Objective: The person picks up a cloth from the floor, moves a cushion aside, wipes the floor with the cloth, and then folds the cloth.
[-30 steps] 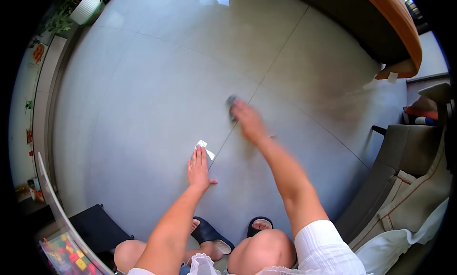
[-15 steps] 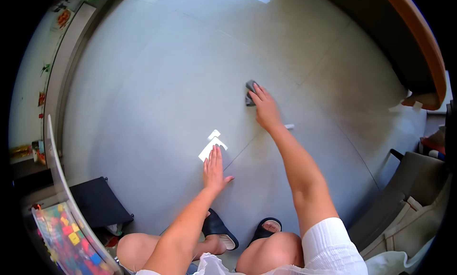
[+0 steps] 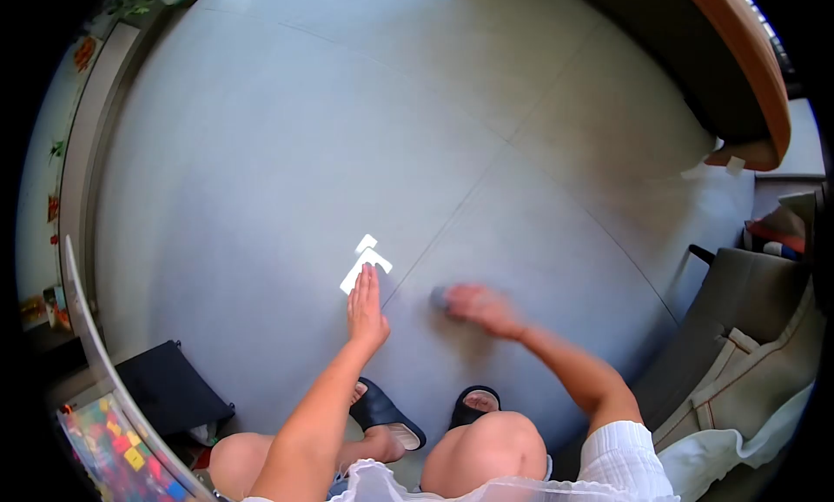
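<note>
My right hand (image 3: 484,309) is low over the grey tiled floor (image 3: 287,154), smeared by motion. Its fingers press on a small dark grey cloth (image 3: 440,299), which shows at the fingertips. To the left, my left hand (image 3: 367,306) is stretched out flat with its fingers together and nothing in it. Those fingertips overlap a bright white patch (image 3: 352,279) that looks like light reflected on the tiles. Whether the left palm touches the floor, I cannot tell.
Black slippers (image 3: 388,418) are on my feet. A grey chair (image 3: 738,302) stands at the right, below a brown-edged piece of furniture (image 3: 773,85). At the left are a black panel (image 3: 174,385), a clear-sided container of colourful blocks (image 3: 122,441) and a low ledge (image 3: 95,111).
My right hand has swept back toward my feet with the cloth. The small white piece that lay beside my right wrist no longer shows. My left hand stays by the bright patch.
</note>
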The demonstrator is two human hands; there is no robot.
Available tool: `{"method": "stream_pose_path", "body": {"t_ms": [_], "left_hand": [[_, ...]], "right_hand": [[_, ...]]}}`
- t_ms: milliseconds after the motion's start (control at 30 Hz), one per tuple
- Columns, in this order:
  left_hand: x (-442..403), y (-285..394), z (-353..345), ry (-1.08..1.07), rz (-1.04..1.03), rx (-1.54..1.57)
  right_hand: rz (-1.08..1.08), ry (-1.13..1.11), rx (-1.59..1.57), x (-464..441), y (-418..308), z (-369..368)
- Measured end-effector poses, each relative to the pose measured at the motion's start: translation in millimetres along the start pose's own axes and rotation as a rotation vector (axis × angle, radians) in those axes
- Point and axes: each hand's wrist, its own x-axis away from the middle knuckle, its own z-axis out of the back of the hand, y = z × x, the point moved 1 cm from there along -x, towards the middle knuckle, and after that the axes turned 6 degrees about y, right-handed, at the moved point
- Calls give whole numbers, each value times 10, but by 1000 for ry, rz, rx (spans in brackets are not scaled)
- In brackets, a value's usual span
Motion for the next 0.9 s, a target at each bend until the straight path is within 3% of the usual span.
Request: {"method": "stream_pose_path", "body": {"t_ms": [100,200,333,367,400,500,567,600,667,767,833,900], "left_hand": [[-180,310,2,-37,-175,-16],[-495,598,-83,-1,-312,-30],[-732,832,-132,-91,-454,-159],[-752,790,-235,-89,-497,-222],[-773,803,-308,-84,-542,-284],[-694,1070,-170,-257,-452,-252],[-620,1281,-102,-315,-412,-325],[-584,1395,-97,-329,-372,-348],[-568,1385,-328,-301,-327,-428],[-567,1378,-468,-232,-355,-547],[-595,1345,-498,-218,-354,-530],[-562,1350,-475,-221,-343,-530]], "right_hand": [[-284,550,359,39,844,696],[-521,719,298,-49,978,705],[-310,353,112,96,-73,-357],[-225,315,-149,204,-246,-638],[-173,203,-59,294,-434,-595],[-456,465,-90,675,-249,-243],[-842,781,341,1122,129,334],[-914,986,417,1371,296,689],[-1130,1178,515,1892,688,890],[-1076,1089,552,1618,667,663],[-1000,874,309,1199,335,119],[-765,700,178,855,-224,-309]]}}
